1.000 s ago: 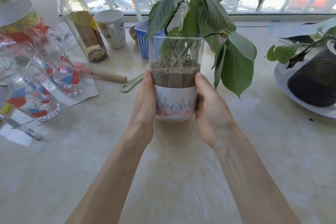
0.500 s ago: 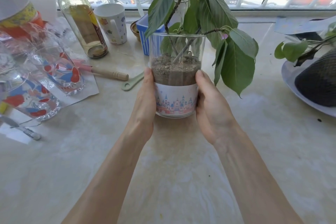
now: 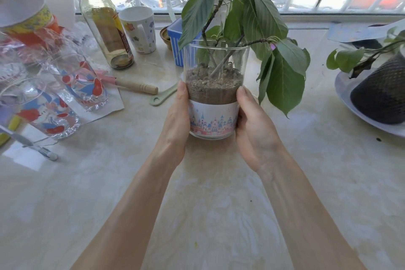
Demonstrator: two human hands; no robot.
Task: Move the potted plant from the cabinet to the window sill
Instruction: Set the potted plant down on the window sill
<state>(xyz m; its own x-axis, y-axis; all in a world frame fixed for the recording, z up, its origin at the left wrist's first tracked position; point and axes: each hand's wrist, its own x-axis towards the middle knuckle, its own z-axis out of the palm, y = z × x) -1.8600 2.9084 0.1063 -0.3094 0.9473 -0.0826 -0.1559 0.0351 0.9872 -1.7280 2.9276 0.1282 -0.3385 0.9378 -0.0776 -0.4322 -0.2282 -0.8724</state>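
Pale marble counter (image 3: 219, 215) under a window. Far left: glasses (image 3: 81, 81), bottle (image 3: 105, 28), mug (image 3: 140, 28). Far right: plate (image 3: 350, 103).

We see little change — the potted plant (image 3: 215, 85), clasped between the left hand (image 3: 177, 120) and right hand (image 3: 255, 129), has edged slightly farther across the window sill (image 3: 219, 193) toward the glass. Its base now seems to sit on the marble, though we cannot be sure.

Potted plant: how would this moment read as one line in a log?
potted plant upright | left hand and right hand clasp glass sides | over window sill | contact unclear
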